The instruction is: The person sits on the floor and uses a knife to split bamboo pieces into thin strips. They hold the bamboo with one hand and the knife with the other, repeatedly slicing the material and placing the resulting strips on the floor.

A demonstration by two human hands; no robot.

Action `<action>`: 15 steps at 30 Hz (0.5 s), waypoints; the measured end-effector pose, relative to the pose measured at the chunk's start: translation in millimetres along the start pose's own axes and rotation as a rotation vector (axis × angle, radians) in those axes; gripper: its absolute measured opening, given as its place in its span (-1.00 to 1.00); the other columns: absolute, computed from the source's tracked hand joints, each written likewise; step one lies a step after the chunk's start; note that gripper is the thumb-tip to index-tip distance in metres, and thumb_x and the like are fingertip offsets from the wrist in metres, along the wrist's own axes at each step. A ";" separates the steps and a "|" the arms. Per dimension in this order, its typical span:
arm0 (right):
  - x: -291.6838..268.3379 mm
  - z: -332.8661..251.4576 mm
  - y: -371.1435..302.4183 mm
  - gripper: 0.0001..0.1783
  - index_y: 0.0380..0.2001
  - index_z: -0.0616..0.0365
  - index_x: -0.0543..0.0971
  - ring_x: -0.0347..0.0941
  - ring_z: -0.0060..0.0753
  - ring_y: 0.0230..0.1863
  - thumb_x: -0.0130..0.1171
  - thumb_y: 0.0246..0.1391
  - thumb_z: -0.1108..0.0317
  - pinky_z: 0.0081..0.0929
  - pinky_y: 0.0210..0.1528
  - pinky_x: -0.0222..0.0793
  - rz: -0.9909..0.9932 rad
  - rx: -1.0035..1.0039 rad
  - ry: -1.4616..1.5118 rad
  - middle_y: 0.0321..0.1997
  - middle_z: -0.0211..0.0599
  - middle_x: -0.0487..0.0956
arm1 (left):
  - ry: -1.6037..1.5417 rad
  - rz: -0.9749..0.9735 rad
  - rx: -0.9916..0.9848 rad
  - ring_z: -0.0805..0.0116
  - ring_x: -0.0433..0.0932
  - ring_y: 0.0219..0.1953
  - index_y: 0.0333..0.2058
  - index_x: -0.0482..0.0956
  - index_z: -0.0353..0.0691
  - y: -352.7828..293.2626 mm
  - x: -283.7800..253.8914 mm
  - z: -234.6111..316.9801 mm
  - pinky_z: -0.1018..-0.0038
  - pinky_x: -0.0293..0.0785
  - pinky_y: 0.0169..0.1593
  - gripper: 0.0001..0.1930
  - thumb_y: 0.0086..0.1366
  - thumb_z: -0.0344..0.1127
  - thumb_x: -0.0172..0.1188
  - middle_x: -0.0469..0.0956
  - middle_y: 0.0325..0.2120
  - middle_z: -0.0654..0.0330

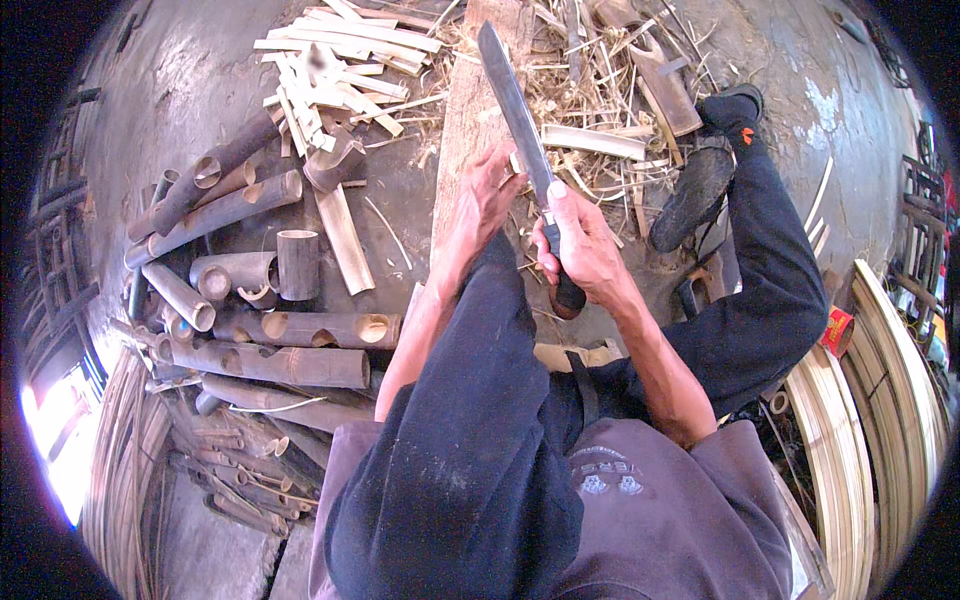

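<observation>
My right hand (590,245) is wrapped round the dark handle of a machete (517,112). Its long blade points away from me and slightly left, above a wooden plank (462,130). Close to the left side of the blade is my left hand (485,195), its fingers bent together. A small pale bamboo piece (516,162) shows at those fingertips, mostly hidden by the hand and blade. Whether it touches the blade I cannot tell.
Split bamboo strips (350,45) lie heaped at the far left, shavings (570,85) around the plank. Dark bamboo tubes (290,365) are stacked at left. Long pale strips (835,450) stand at right. My shoe (730,105) rests beyond a dark sandal (692,195).
</observation>
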State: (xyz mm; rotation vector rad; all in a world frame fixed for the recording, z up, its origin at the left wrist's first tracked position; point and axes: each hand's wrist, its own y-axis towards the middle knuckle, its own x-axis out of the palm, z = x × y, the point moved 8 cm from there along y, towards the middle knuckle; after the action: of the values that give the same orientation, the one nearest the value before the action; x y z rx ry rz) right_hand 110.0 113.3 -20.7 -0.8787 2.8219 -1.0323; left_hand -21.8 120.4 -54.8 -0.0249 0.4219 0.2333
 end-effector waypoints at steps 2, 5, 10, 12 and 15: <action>0.2 -0.6 -0.9 -0.52 -0.43 0.11 0.30 0.27 -0.63 -0.72 -0.26 0.35 -0.08 -0.58 -0.70 0.23 -0.001 0.003 0.002 -0.67 -0.47 0.34 | -0.002 -0.007 -0.014 -0.04 0.54 -0.31 -0.10 0.47 -0.19 0.0 1.4 0.3 0.21 0.46 -0.27 -0.70 0.15 -0.46 0.21 0.52 -0.38 -0.05; 2.7 -3.3 -2.7 -0.52 -0.42 0.11 0.30 0.27 -0.64 -0.72 -0.26 0.35 -0.09 -0.58 -0.69 0.24 -0.008 -0.002 0.001 -0.67 -0.47 0.34 | -0.020 0.017 0.018 0.00 0.55 -0.34 -0.11 0.47 -0.18 -0.3 0.9 0.6 0.24 0.46 -0.30 -0.70 0.14 -0.48 0.21 0.52 -0.40 -0.03; 0.1 -2.8 -3.2 -0.52 -0.40 0.12 0.32 0.26 -0.63 -0.72 -0.27 0.35 -0.08 -0.58 -0.69 0.23 0.003 0.014 -0.007 -0.67 -0.48 0.33 | -0.056 -0.023 -0.045 -0.02 0.55 -0.32 -0.10 0.48 -0.19 0.4 5.0 -5.3 0.23 0.47 -0.27 -0.69 0.14 -0.49 0.20 0.53 -0.39 -0.05; 0.2 -3.1 -2.9 -0.53 -0.38 0.13 0.33 0.26 -0.63 -0.72 -0.28 0.35 -0.07 -0.58 -0.69 0.23 0.004 0.005 -0.017 -0.67 -0.49 0.33 | -0.065 -0.008 -0.011 -0.04 0.55 -0.31 -0.09 0.48 -0.19 0.7 3.6 -1.4 0.22 0.47 -0.27 -0.68 0.14 -0.50 0.20 0.52 -0.40 -0.07; 0.9 -4.8 -2.9 -0.53 -0.39 0.12 0.32 0.26 -0.63 -0.72 -0.28 0.36 -0.06 -0.58 -0.68 0.23 0.009 0.009 -0.050 -0.68 -0.49 0.33 | -0.073 -0.016 -0.014 -0.05 0.55 -0.30 -0.08 0.48 -0.19 -0.1 4.0 -3.5 0.23 0.46 -0.26 -0.67 0.14 -0.50 0.20 0.52 -0.40 -0.08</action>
State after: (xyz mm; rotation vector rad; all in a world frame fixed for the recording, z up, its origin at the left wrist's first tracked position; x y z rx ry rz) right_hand 109.7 113.9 -15.1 -0.8783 2.7756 -1.0058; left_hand -19.7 120.9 -59.7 -0.0339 0.3476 0.2209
